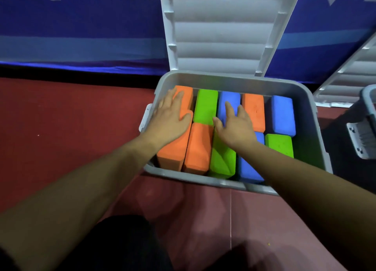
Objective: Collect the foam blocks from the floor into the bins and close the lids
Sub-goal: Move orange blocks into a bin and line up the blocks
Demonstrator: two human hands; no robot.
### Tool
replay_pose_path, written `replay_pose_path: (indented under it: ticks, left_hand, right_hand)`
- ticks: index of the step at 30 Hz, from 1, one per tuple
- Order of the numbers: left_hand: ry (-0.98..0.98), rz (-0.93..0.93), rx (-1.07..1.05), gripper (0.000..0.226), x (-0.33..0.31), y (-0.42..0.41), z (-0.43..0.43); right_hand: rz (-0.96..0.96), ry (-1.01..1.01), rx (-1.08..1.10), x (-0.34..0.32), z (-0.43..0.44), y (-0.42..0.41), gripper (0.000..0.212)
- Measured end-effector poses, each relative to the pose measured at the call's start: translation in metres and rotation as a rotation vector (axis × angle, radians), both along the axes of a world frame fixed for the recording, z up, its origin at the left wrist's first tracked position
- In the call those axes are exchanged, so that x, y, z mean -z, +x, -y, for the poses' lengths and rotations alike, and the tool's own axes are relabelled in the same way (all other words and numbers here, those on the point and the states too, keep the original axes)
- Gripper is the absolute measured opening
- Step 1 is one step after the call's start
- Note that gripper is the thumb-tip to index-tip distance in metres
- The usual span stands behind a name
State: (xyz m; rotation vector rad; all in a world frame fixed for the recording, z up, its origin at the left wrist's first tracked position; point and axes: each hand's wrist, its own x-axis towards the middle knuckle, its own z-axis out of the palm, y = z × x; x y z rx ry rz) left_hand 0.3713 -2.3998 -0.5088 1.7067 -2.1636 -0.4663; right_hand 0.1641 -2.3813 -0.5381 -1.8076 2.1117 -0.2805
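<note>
Head view looks down into a grey bin (203,180) packed with foam blocks in two rows. Each block's long axis runs near to far. The left hand (173,116) lies flat with straight fingers, gripping nothing, on the orange block (175,150) at the left end of the near row. Its fingertips reach the far orange block against the bin's left wall. The right hand (236,126) is also released, with fingers spread. Its fingertips rest on the far blue block (232,99) in the middle, and its thumb points toward the green block (205,105) beside it. How hard either hand bears down cannot be told.

The near row seems to sit level with the near rim or a little above it, so this looks like a last patting-down of the load before closing.

The lid (223,36) stands upright on the far edge of the bin, beyond both hands. Its hinge line runs left to right, across the blocks' long axes. Both hands would have to go farther and upward to catch its top edge and swing it toward the near rim. The left fingertips lie closer to the lid's lower left corner, while the right hand sits under its middle.

A second bin (366,128) with its own raised lid (350,71) stands just beside on the right.
</note>
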Motion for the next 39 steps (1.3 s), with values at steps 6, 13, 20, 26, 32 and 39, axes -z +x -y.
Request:
replay_pose_path:
  ticks: [6,13,20,26,32,39]
  left_hand:
    - [0.006,0.303,0.057,0.080,0.035,-0.021,0.025]
    - [0.046,0.222,0.080,0.076,0.052,0.019,0.031]
    - [-0.005,0.255,0.111,0.076,0.053,0.013,0.025]
    - [-0.079,0.316,0.086,0.073,0.059,-0.006,0.018]
    - [0.036,0.327,0.083,0.074,0.064,0.002,0.021]
    - [0.189,0.175,-0.175,0.071,0.055,-0.001,0.013]
  right_hand:
    - [-0.224,0.134,-0.023,0.043,-0.005,-0.031,0.076]
    - [-0.321,-0.014,-0.038,0.063,-0.010,-0.027,0.083]
    - [-0.332,-0.028,-0.045,0.065,-0.008,-0.022,0.082]
    - [-0.324,-0.006,-0.064,0.060,-0.010,-0.027,0.073]
    - [-0.190,0.022,-0.093,0.055,-0.006,-0.027,0.070]
    - [-0.266,-0.029,0.221,0.051,-0.026,-0.092,0.081]
